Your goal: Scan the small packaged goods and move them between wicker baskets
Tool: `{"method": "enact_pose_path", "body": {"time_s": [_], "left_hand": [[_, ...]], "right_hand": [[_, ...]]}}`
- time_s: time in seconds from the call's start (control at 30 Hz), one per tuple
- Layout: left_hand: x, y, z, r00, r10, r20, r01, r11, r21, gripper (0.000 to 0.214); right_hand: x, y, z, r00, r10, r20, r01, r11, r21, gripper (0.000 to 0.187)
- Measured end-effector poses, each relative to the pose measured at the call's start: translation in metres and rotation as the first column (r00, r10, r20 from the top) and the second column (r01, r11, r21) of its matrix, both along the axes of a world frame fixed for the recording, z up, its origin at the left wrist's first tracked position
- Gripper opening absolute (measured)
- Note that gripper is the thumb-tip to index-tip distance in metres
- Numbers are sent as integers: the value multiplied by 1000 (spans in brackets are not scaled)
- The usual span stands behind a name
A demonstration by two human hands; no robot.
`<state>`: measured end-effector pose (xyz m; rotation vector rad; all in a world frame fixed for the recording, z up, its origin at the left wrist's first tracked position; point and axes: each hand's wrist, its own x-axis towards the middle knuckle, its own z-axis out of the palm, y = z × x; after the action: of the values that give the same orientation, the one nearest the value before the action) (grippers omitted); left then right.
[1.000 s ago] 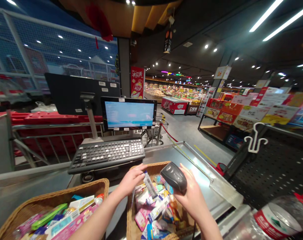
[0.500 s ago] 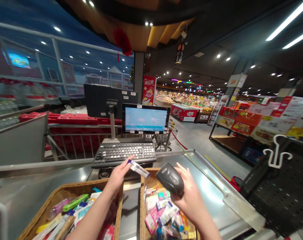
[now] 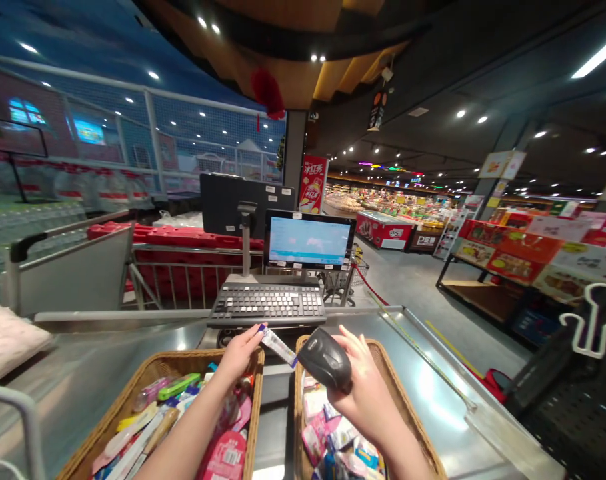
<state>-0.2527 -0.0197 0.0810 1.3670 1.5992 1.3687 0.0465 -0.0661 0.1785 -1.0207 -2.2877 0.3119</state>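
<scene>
Between the fingertips of my left hand [image 3: 241, 355] is a slim white-and-blue packet [image 3: 277, 345], its printed barcode facing up. My right hand [image 3: 360, 387] is wrapped round a black barcode scanner [image 3: 327, 363], whose head is close to the packet's right end. Under my left forearm stands a wicker basket [image 3: 259, 400] full of mixed packaged goods, with a green-handled item [image 3: 179, 386] among them. Below my right hand is a second wicker basket [image 3: 407, 407] with small colourful packets [image 3: 327, 427] inside; my hand hides part of it.
A keyboard [image 3: 267, 303] and a lit monitor [image 3: 309, 241] stand beyond the baskets, with a second screen seen from behind [image 3: 223, 203]. The metal counter [image 3: 433, 380] runs to the right. A pale cushion-like item [image 3: 13, 343] lies at left, and white hooks [image 3: 590, 323] hang at right.
The view has swung a little to the left, so the scene sits further right. The scanner is now closer to the packet's end. Both hands keep their hold.
</scene>
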Motion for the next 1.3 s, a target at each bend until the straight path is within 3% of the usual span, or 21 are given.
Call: {"method": "enact_pose_path", "body": {"time_s": [0.37,0.47,0.63,0.73,0.87,1.3], "left_hand": [[1,-7,12,999,-25,-24,26,999,27,65],[-6,-10,28,981,-40,-192,57,995,84,58],[-16,-17,70,851,-18,-525,152,965,214,40],[-17,-23,93,813,-8,-582,178,955,236,40],[-14,-30,111,833,-27,-552,192,951,242,42],[-6,-40,122,835,-37,-548,193,954,229,41]], "right_hand": [[-4,1,-12,999,16,40,-13,998,-65,65],[-2,0,-10,999,28,37,-25,997,-76,64],[-5,-5,-4,999,48,25,-46,996,-76,64],[-9,-8,0,997,67,25,-65,995,-69,67],[-12,-11,5,995,97,25,-95,994,-50,71],[-11,-18,13,992,122,36,-120,992,-34,70]]}}
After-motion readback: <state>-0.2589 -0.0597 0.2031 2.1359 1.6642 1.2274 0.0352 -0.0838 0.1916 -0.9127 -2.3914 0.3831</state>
